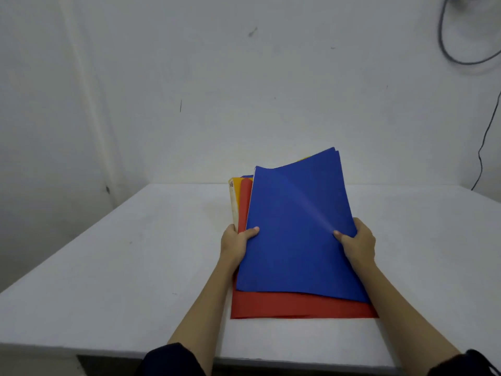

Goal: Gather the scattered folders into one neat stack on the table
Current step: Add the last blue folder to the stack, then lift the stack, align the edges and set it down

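Observation:
I hold a bundle of folders tilted up above the white table [135, 253], far end raised. A blue folder [295, 226] is on top, a red folder [298, 308] sticks out below it toward me, and a yellow folder [234, 196] shows at the left edge. My left hand [235, 241] grips the bundle's left edge, thumb on the blue cover. Its right edge is gripped by my right hand [357, 242], thumb likewise on the blue. The folders are not aligned; their edges are fanned apart.
A white wall rises right behind the table's far edge. A dark cable [482, 147] hangs down the wall at the far right, and a cable loop [461, 58] sits in the top right corner. The table's near edge [244, 362] runs just below my forearms.

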